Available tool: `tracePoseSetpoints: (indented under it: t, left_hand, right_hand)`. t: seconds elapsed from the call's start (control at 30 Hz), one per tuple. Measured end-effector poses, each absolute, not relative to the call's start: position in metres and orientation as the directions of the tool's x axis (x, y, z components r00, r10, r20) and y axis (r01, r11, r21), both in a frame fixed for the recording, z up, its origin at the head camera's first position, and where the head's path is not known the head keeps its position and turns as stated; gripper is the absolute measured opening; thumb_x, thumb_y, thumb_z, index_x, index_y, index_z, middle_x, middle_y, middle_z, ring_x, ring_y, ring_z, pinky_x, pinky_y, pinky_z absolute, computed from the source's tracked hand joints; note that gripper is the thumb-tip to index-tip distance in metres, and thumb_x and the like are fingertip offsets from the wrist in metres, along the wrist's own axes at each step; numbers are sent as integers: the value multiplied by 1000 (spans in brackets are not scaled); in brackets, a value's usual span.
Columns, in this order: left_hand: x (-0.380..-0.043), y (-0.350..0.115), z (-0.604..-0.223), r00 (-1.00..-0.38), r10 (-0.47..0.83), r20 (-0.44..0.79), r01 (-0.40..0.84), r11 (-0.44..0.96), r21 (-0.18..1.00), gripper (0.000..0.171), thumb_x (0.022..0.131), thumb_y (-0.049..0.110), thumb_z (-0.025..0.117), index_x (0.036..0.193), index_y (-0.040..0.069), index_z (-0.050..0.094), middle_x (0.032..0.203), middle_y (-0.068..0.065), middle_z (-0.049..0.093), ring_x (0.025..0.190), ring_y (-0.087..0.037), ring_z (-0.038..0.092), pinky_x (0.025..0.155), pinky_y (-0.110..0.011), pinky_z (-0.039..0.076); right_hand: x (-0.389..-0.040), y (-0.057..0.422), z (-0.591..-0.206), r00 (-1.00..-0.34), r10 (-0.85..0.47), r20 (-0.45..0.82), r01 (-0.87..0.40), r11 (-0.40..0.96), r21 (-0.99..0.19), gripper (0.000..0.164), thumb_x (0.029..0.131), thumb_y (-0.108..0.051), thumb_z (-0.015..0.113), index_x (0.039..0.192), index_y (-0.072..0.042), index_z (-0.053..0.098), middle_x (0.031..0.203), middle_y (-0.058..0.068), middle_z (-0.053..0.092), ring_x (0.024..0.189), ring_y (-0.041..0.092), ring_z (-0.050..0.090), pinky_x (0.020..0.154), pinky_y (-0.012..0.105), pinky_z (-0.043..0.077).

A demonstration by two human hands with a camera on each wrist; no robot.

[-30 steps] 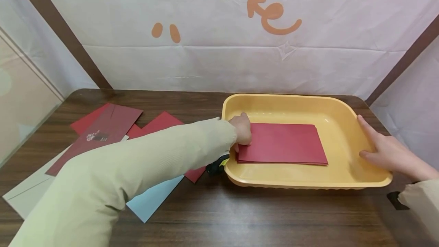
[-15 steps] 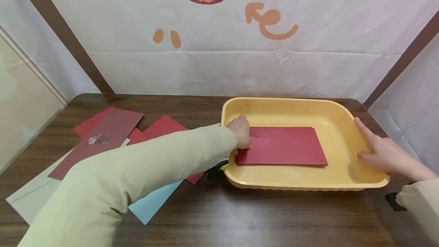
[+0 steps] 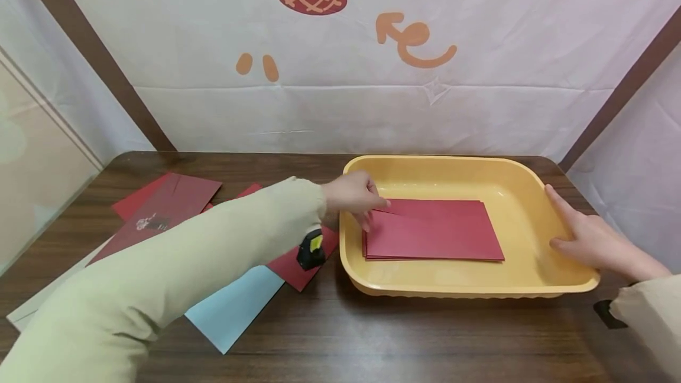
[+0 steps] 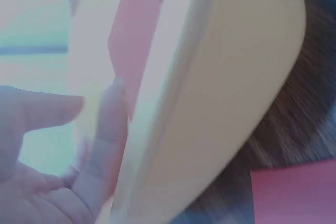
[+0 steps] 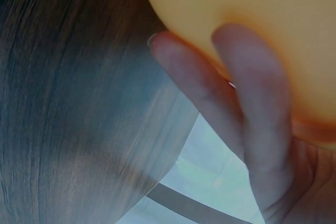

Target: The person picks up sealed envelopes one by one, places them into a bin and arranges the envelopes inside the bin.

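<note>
A stack of red envelopes [image 3: 436, 229] lies flat in a yellow plastic tray [image 3: 524, 235] on the table. My left hand [image 3: 353, 194] hovers over the tray's left rim, thumb and fingers apart beside the stack's left end. In the left wrist view nothing shows between the left hand's spread thumb and finger [image 4: 107, 135]. My right hand [image 3: 593, 240] holds the tray's right side, with the thumb inside the wall and the other fingers along the outside. The right wrist view shows fingers [image 5: 257, 87] against the yellow wall.
Left of the tray lie loose envelopes: a dark red one [image 3: 154, 217] with a printed mark, a light blue one [image 3: 234, 306], a whitish one [image 3: 48, 291] and other red ones, partly under my left sleeve [image 3: 213, 247]. A white printed cloth [image 3: 213, 117] hangs behind the table.
My left hand has lifted off the envelope stack and drawn left to the tray's rim, its fingers spreading. The right hand keeps its hold; the view has tilted slightly up.
</note>
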State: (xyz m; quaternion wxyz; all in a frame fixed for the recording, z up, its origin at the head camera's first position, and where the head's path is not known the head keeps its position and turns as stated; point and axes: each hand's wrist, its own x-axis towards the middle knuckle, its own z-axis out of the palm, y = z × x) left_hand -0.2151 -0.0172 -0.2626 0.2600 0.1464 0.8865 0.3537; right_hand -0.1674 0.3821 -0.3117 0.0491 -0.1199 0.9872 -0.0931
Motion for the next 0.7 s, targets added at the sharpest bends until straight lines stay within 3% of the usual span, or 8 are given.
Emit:
tracePoseSetpoints:
  t: [0.13,0.33,0.53,0.7]
  left_hand:
    - [-218,-39,-261,-854,441,-275,82,636,767,20,94,22,62,97,3,55,81,-12,65,64,-22,70,77,-32,56]
    - [-219,-75,-267,-897,382,-221,68,615,785,22,92,20,64,101,2,56,83,-13,60,60,-18,64,72,-42,57]
    - [-212,-113,-274,-907,357,-224,107,709,697,29,87,23,70,104,4,56,94,-13,62,69,-26,66,72,-38,56]
    - [-204,-140,-289,-904,399,-154,245,778,578,41,84,29,73,110,2,57,105,-13,59,85,-26,62,79,-37,52]
  right_hand:
    - [-168,383,-311,-967,-238,-90,-218,957,-188,102,82,-14,66,150,-1,-10,108,41,54,67,27,56,60,33,42]
    - [-168,383,-312,-965,-245,-90,-225,956,-188,102,81,-13,66,150,1,-9,116,45,50,70,29,57,63,36,44]
    - [-167,381,-312,-966,-246,-80,-229,956,-184,102,81,-13,66,150,2,-8,117,44,50,69,27,56,62,35,44]
    - [-167,381,-311,-966,-248,-77,-231,957,-176,102,81,-13,66,150,2,-7,118,44,50,69,27,56,63,35,44]
